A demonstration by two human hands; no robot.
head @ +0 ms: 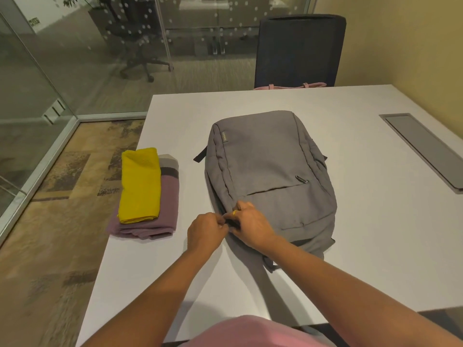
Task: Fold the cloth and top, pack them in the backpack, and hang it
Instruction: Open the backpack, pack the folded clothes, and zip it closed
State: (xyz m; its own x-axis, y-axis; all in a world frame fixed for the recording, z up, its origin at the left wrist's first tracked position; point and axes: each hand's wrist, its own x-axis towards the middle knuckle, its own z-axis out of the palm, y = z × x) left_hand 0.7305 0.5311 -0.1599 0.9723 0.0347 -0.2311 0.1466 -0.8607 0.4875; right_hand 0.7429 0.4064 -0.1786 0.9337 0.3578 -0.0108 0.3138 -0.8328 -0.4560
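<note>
A grey backpack [268, 166] lies flat on the white table [363, 221], front pocket up. At its near left corner my left hand [204, 234] and my right hand [250, 225] meet, both pinching something small and dark at the bag's side zip. What exactly each finger holds is hidden. To the left of the bag, a folded yellow cloth [140, 184] lies on top of a folded mauve top [160, 216] with grey and dark stripes at its far end.
A black office chair [299, 50] stands behind the table's far edge, with a pink strap [290, 85] in front of it. A grey cable hatch [423, 149] is set into the table at the right. Glass walls and patterned carpet lie to the left.
</note>
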